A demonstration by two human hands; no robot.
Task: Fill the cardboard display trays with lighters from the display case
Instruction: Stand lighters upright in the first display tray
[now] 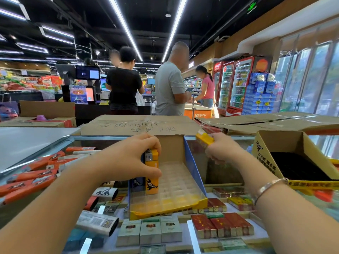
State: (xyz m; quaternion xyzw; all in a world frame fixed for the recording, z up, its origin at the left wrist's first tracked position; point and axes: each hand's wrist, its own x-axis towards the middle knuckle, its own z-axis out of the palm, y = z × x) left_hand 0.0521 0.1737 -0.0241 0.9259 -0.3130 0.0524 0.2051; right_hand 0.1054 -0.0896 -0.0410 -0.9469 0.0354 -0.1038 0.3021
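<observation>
A cardboard display tray [194, 167] with blue sides and a yellow front lip stands on the glass counter, its clear slotted insert mostly bare. My left hand [132, 158] grips a yellow lighter [152, 178] upright at the tray's left side, next to a dark blue lighter [136, 184]. My right hand [222, 149] holds another yellow lighter [204, 138] in the air above the tray's right wall. A second open cardboard box [264, 143] with a black insert sits at the right.
Orange lighter cartons [34, 176] lie piled at the left on the glass. Cigarette packs [222, 226] show under the glass counter top. Flattened cardboard [139, 125] lies behind the tray. Several people [170, 88] stand at checkouts beyond.
</observation>
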